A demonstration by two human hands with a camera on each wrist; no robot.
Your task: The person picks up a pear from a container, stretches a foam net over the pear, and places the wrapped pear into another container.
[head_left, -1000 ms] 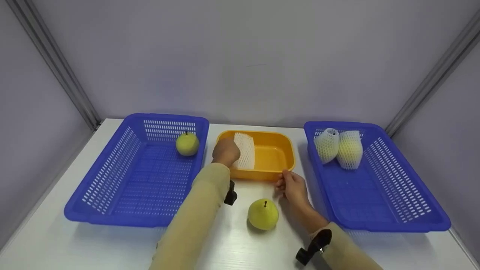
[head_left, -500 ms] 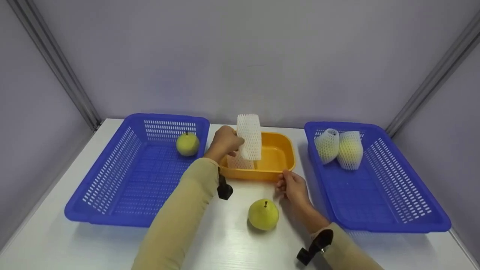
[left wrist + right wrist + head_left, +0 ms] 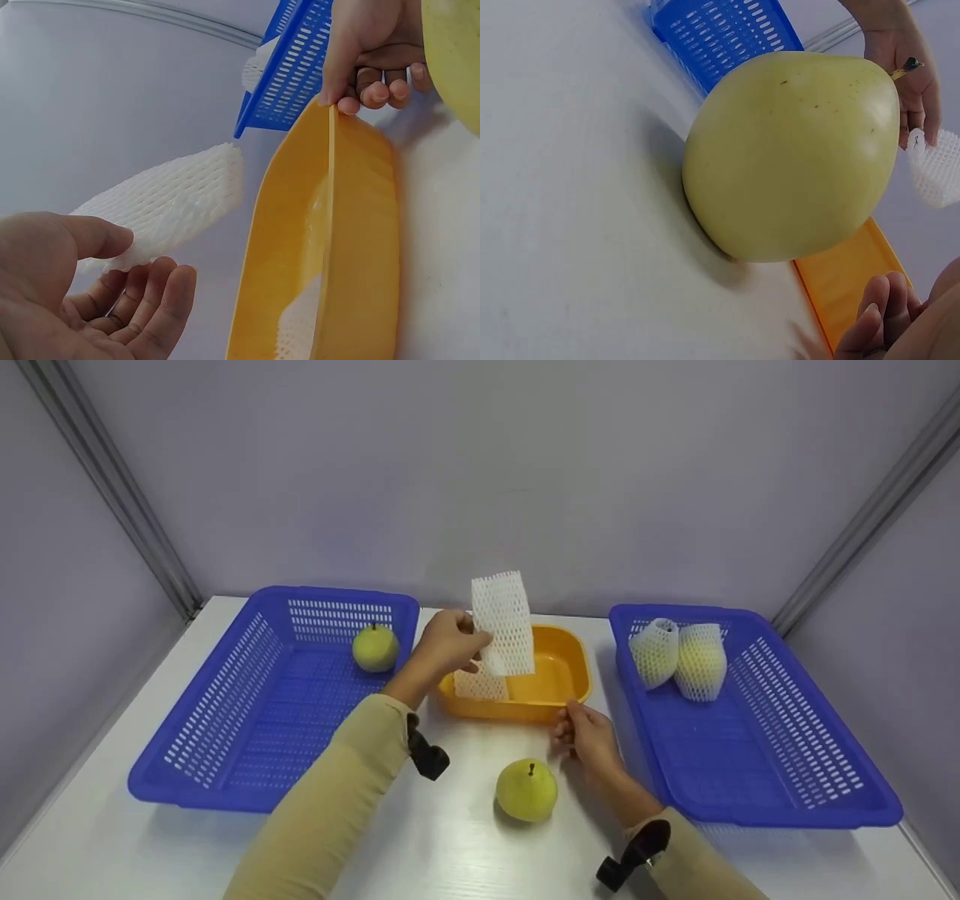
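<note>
Left hand [image 3: 448,645] pinches white foam net [image 3: 505,615] above orange tub [image 3: 510,710]; second net [image 3: 478,684] inside. Right hand [image 3: 591,736] pinches tub's near rim. Left basket [image 3: 300,727]: bare pear [image 3: 376,649], far right. Right basket [image 3: 735,765]: two netted pears [image 3: 701,666], far left.

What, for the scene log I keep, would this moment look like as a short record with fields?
Left hand: pinches a white foam net, held over the orange tub
Right hand: pinches the tub's rim at its near right corner
Inside tub: another foam net
Left basket: blue, one bare pear
Right basket: blue, two netted pears, side by side
Table: one unwrapped pear, stem up, nearer the camera than the tub
</note>
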